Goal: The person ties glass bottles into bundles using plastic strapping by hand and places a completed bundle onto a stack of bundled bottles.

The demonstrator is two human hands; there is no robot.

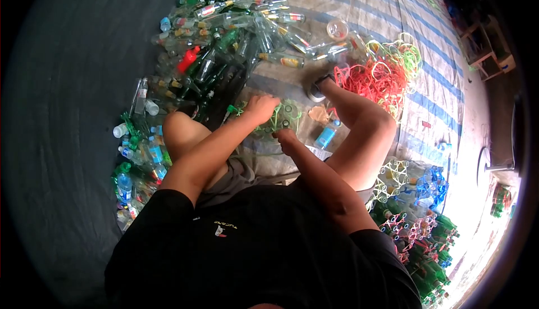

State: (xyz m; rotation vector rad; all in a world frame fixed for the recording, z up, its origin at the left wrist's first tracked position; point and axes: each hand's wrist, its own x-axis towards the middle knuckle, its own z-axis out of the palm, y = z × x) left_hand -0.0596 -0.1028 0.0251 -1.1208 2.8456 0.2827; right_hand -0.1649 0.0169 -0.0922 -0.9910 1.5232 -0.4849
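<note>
Between my legs stand several clear glass bottles [287, 108] with light green plastic strap [276, 119] looped around their necks. My left hand [261, 108] is closed over the far left side of this group, with the strap running at its fingers. Close to the nearest bottle neck [286, 124], my right hand [286, 140] is closed, knuckles up. What its fingers pinch is hidden. A green strap end [232, 108] sticks out left of my left hand.
A large pile of loose bottles [224, 28] lies ahead and left. Tangled red strap [373, 81] lies beyond my right leg. A blue-labelled plastic bottle [327, 135] rests by my right thigh. Bundled bottles [418, 219] stand at right.
</note>
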